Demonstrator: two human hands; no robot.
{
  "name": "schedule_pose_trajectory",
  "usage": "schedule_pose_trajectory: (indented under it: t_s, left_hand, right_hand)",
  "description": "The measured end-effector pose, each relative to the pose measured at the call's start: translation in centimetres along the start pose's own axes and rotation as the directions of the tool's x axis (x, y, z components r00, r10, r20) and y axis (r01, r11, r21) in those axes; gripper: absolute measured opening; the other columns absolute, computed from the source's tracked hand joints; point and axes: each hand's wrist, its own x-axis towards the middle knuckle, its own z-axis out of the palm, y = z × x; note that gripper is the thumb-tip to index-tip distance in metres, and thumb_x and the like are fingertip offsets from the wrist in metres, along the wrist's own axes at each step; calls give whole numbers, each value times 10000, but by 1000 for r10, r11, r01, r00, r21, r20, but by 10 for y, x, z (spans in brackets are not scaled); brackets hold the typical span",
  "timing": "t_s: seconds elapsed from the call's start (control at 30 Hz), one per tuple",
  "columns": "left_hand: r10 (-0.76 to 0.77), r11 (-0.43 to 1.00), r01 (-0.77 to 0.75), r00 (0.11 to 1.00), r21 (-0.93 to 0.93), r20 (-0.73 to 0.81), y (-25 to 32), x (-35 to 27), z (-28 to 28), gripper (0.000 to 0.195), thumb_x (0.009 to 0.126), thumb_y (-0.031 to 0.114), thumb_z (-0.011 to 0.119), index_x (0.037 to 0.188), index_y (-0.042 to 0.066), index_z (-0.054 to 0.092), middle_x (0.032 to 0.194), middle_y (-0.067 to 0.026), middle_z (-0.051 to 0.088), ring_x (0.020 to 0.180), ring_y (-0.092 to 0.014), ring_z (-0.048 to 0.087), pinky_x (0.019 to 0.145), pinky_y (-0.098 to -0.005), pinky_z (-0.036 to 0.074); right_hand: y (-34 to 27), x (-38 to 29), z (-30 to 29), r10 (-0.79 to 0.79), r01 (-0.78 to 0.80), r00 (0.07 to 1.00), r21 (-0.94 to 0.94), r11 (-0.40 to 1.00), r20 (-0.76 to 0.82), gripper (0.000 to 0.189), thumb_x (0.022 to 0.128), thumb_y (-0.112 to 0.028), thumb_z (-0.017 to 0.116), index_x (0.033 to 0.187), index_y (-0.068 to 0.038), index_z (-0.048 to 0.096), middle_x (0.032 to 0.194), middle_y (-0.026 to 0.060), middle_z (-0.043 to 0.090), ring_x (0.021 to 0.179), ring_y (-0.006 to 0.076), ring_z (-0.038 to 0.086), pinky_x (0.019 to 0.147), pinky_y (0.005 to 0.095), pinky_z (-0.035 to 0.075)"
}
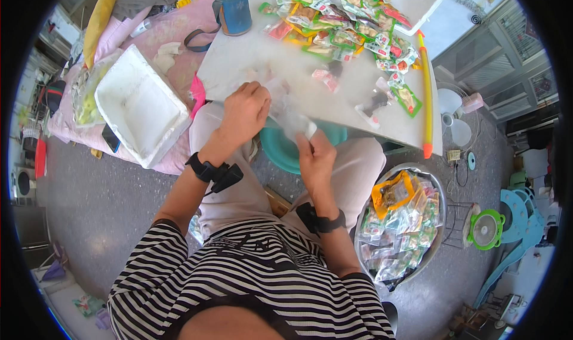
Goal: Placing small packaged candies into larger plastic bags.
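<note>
Between my two hands, over the near edge of the white table [277,62], is a blurred clear plastic bag [288,112]. My right hand [318,154] pinches its lower end, where something white shows. My left hand [246,109] is curled at the bag's upper left; motion blur hides what its fingers hold. Below the hands, a teal plastic basin [284,150] sits between the knees. A pile of small sealed food packets [344,18] covers the far part of the table, and a few packets lie nearer, such as a green-edged one [407,99].
An empty white foam box [139,105] stands on the pink bedding at left. On the table are a blue-sleeved bottle [233,11] and a yellow tube with orange ends [425,94]. A metal basin of packets [441,214] and a fan [454,116] stand at right.
</note>
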Motion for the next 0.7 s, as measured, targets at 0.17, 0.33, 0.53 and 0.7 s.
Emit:
schedule_pose_trajectory:
  t_s: [0.17,0.33,0.53,0.7]
  left_hand:
    - [-62,998,62,998,-3,15,-11,15,-15,34,702,8,585,712,24,558,704,-111,558,637,-294,556,546,-371,428]
    - [-94,994,101,986,-45,134,-11,19,-15,42,722,38,589,723,12,555,709,-124,557,629,-298,553,552,-381,422]
    - [-55,997,66,974,-46,218,-6,20,-15,53,725,50,591,730,17,551,722,-131,554,648,-299,554,566,-386,418]
    - [-16,1000,16,973,1,230,-4,19,-14,57,719,46,588,733,14,544,725,-131,551,651,-307,551,572,-389,421]
  right_hand:
    - [-22,-17,-34,-359,340,933,-318,885,-2,288,744,-11,619,1027,-60,638,924,130,624,674,259,621,569,343,508]
    - [-13,-23,-56,-499,471,864,-470,747,73,450,668,77,599,1087,-82,631,1077,159,585,794,266,637,628,317,540]
    - [-8,-6,-46,-656,655,735,-430,621,171,477,621,66,606,1084,-48,619,1139,195,547,876,301,616,712,336,532]
    - [0,16,-21,-707,697,689,-409,589,156,444,647,50,602,1087,-12,597,1149,214,537,897,317,607,738,353,522]
